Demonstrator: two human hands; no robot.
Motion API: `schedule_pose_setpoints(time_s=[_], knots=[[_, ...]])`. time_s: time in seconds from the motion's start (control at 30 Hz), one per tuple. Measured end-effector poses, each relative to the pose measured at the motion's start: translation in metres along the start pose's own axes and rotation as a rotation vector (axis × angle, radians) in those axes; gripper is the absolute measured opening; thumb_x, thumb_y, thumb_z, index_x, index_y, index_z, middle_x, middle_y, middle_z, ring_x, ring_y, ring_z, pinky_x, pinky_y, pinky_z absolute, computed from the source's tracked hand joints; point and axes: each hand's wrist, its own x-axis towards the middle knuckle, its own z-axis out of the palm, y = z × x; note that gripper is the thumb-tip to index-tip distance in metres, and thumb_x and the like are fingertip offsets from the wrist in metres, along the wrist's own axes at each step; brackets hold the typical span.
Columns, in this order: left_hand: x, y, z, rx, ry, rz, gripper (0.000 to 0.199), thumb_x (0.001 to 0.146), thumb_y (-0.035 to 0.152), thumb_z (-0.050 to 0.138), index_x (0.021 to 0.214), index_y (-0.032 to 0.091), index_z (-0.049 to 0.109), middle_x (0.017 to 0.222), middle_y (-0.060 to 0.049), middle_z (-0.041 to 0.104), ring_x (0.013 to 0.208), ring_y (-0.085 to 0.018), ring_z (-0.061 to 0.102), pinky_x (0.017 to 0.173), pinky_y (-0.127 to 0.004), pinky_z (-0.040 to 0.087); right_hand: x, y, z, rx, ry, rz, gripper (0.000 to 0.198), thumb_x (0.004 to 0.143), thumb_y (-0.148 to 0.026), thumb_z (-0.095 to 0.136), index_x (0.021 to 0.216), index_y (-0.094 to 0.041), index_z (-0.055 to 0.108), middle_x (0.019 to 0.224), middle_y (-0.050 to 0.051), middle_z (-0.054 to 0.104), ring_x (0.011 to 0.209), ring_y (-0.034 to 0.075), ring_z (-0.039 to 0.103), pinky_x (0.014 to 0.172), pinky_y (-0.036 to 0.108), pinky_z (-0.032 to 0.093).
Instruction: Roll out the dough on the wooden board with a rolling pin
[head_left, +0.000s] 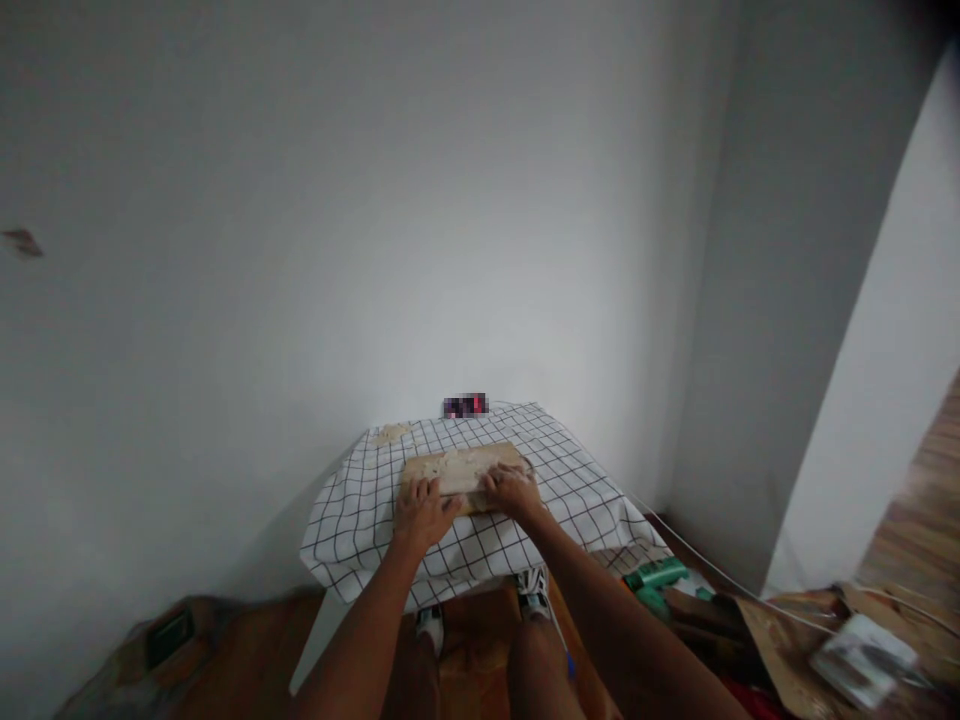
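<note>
A light wooden board (459, 458) lies on a table with a white, black-checked cloth (360, 505). Pale flat material, perhaps dough, covers part of its top, with small crumbs along the far side. My left hand (424, 514) rests on the near left corner of the board, fingers laid forward and thumb pointing right. On the right part of the board is my right hand (511, 488), its fingers curled down against the surface. Whatever may be under those fingers is hidden.
Pale scraps (391, 433) lie on the cloth at the far left. A small blurred dark and red object (466, 405) stands by the wall. Right of the table are a green bottle-like item (656, 573), a white cable (720, 570) and cardboard (787, 650) on the floor.
</note>
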Motion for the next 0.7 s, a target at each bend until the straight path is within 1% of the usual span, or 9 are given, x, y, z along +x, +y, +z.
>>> schedule_pose_setpoints(time_s=[0.1,0.17,0.33,0.4,0.5,0.53,0.6,0.7], knots=[[-0.014,0.004,-0.007,0.026,-0.019,-0.036,0.069,0.107,0.065,0.045,0.158,0.019,0.057,0.167,-0.019,0.052,0.161,-0.041,0.037,0.125,-0.057,0.037,-0.013,-0.003,0.003,0.021,0.042,-0.007,0.046,0.115,-0.051,0.038,0.140,-0.030,0.070,0.168,0.007,0.055,0.151,0.030,0.050,0.118,0.052,0.039],[-0.023,0.007,-0.011,0.039,-0.026,-0.048,0.071,0.107,0.065,0.044,0.158,0.018,0.058,0.165,-0.021,0.054,0.159,-0.043,0.040,0.122,-0.059,0.039,-0.019,-0.003,0.005,0.035,0.056,-0.009,0.047,0.114,-0.051,0.039,0.143,-0.029,0.069,0.170,0.009,0.051,0.153,0.032,0.046,0.120,0.055,0.037],[-0.036,0.012,-0.013,0.061,0.034,-0.054,0.073,0.106,0.067,0.044,0.155,0.017,0.062,0.156,-0.024,0.061,0.153,-0.046,0.045,0.119,-0.064,0.041,-0.026,-0.005,0.005,0.007,0.067,-0.033,0.045,0.114,-0.048,0.040,0.137,-0.027,0.072,0.165,0.011,0.057,0.155,0.033,0.044,0.120,0.055,0.036],[-0.038,0.013,-0.013,0.068,0.036,-0.063,0.073,0.106,0.067,0.043,0.155,0.017,0.062,0.155,-0.024,0.062,0.152,-0.047,0.046,0.120,-0.065,0.040,-0.028,-0.007,0.004,-0.021,0.083,-0.036,0.045,0.114,-0.047,0.040,0.136,-0.026,0.073,0.164,0.011,0.058,0.157,0.034,0.041,0.123,0.057,0.033],[-0.038,0.015,-0.013,0.069,0.015,-0.073,0.075,0.106,0.067,0.041,0.157,0.014,0.061,0.156,-0.026,0.061,0.154,-0.048,0.045,0.123,-0.068,0.035,-0.031,-0.011,0.003,-0.061,0.106,-0.036,0.045,0.114,-0.046,0.041,0.137,-0.025,0.073,0.165,0.014,0.057,0.159,0.034,0.040,0.127,0.060,0.027],[-0.038,0.015,-0.013,0.070,0.012,-0.074,0.075,0.107,0.066,0.040,0.157,0.014,0.061,0.156,-0.026,0.061,0.154,-0.047,0.045,0.125,-0.069,0.033,-0.030,-0.012,0.004,-0.071,0.110,-0.044,0.046,0.114,-0.045,0.039,0.137,-0.024,0.073,0.164,0.014,0.058,0.159,0.034,0.041,0.127,0.060,0.027],[-0.036,0.015,-0.012,0.073,0.012,-0.072,0.075,0.108,0.066,0.036,0.156,0.014,0.061,0.157,-0.026,0.061,0.156,-0.046,0.044,0.127,-0.068,0.030,-0.028,-0.013,0.006,-0.081,0.115,-0.074,0.048,0.115,-0.044,0.036,0.134,-0.024,0.075,0.163,0.014,0.059,0.157,0.033,0.044,0.125,0.057,0.031],[-0.027,0.011,-0.007,0.073,0.010,-0.061,0.073,0.109,0.064,0.033,0.156,0.016,0.062,0.164,-0.023,0.057,0.160,-0.042,0.041,0.131,-0.066,0.026,-0.018,-0.013,0.010,-0.071,0.109,-0.090,0.048,0.115,-0.042,0.035,0.136,-0.027,0.075,0.167,0.012,0.055,0.157,0.030,0.044,0.123,0.050,0.036]])
